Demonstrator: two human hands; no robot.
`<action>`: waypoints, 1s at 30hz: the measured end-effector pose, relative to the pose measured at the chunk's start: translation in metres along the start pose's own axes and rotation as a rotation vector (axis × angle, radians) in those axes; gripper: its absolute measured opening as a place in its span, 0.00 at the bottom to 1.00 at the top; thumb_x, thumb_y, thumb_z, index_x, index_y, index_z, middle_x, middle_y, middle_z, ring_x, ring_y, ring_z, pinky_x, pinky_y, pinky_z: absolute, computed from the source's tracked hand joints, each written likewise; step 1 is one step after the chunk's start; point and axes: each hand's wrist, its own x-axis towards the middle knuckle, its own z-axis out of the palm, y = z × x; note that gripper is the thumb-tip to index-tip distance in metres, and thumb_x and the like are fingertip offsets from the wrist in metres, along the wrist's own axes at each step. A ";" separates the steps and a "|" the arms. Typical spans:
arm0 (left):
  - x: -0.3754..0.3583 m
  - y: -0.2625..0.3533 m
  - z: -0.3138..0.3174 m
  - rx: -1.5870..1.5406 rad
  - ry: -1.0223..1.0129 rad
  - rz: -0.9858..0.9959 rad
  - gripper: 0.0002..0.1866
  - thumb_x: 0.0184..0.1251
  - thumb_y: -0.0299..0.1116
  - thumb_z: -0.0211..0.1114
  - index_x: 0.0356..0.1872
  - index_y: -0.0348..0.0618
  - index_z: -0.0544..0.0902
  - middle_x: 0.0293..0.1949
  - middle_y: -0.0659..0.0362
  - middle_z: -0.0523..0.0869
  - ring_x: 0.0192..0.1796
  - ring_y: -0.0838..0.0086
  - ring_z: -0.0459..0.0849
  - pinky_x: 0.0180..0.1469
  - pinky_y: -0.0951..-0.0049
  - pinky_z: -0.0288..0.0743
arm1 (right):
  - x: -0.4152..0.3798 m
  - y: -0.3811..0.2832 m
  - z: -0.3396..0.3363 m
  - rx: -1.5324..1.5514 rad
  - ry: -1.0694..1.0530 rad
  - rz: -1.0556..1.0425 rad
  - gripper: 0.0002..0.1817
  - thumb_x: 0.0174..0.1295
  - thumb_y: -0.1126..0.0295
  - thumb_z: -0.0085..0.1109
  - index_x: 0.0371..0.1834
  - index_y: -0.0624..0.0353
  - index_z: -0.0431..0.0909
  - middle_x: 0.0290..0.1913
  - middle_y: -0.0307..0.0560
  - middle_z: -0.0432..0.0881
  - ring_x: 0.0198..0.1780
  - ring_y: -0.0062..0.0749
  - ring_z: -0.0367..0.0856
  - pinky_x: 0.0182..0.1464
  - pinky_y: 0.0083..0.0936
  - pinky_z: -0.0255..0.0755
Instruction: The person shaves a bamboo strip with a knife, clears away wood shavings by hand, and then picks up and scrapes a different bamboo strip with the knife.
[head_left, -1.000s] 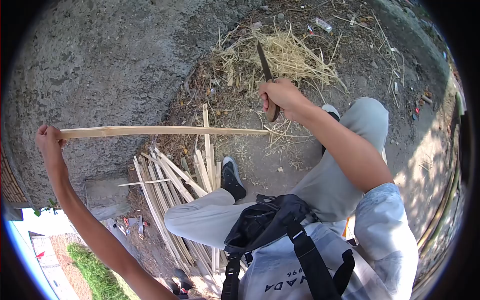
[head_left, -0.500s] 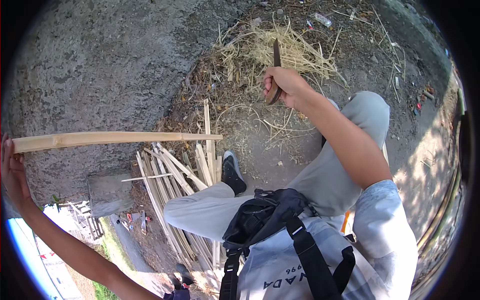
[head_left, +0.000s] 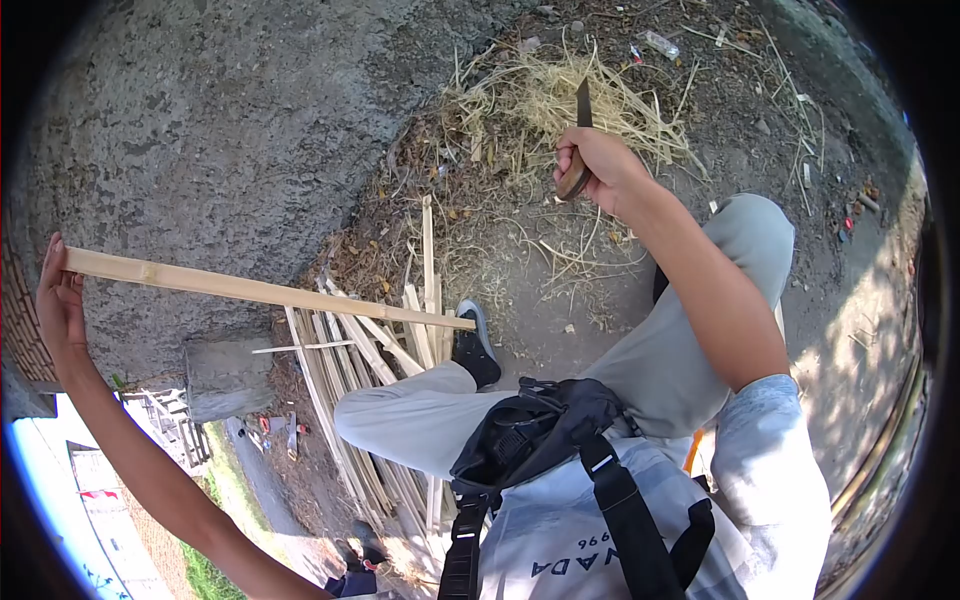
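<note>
A long pale bamboo strip [head_left: 270,291] stretches from the left edge area to my shoe, its far end held by my left hand [head_left: 62,300]. Its other end is over the dark shoe [head_left: 474,345]. My right hand [head_left: 598,168] is closed round the wooden handle of a knife [head_left: 584,105], whose dark blade points up and away from me. Behind the blade lies a heap of thin shavings [head_left: 540,100]. Many split bamboo strips [head_left: 345,400] lie in a pile beside and partly under my bent leg.
A rough grey wall [head_left: 250,130] fills the upper left, with a concrete block [head_left: 228,378] below it. Litter and a clear plastic piece [head_left: 661,44] lie at the top. Another person's feet [head_left: 368,543] show at the bottom. Long poles [head_left: 880,440] lie at the right.
The strip has tilted, its near end dropping from above the shoe to over it, while my left hand has moved up and slightly right. The knife hand appears slightly farther right.
</note>
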 end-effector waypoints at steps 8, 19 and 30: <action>-0.005 -0.016 0.018 -0.087 -0.093 -0.108 0.23 0.69 0.32 0.63 0.64 0.36 0.74 0.55 0.65 0.80 0.44 0.89 0.76 0.41 0.87 0.67 | 0.002 0.002 0.003 0.010 -0.016 -0.005 0.06 0.58 0.74 0.51 0.24 0.60 0.71 0.21 0.44 0.74 0.24 0.32 0.76 0.30 0.28 0.74; -0.061 0.009 0.120 0.222 -0.266 -0.018 0.20 0.63 0.35 0.69 0.54 0.36 0.82 0.36 0.65 0.81 0.35 0.85 0.74 0.32 0.83 0.67 | 0.012 0.009 0.004 0.004 -0.041 0.026 0.06 0.59 0.74 0.50 0.25 0.61 0.71 0.21 0.44 0.74 0.23 0.33 0.77 0.32 0.30 0.77; -0.058 0.044 0.156 0.311 -0.345 0.259 0.20 0.62 0.36 0.69 0.52 0.37 0.83 0.35 0.63 0.85 0.31 0.86 0.75 0.30 0.83 0.67 | 0.003 0.004 0.002 0.033 -0.060 0.022 0.09 0.63 0.72 0.49 0.25 0.58 0.68 0.20 0.43 0.72 0.23 0.32 0.73 0.34 0.30 0.76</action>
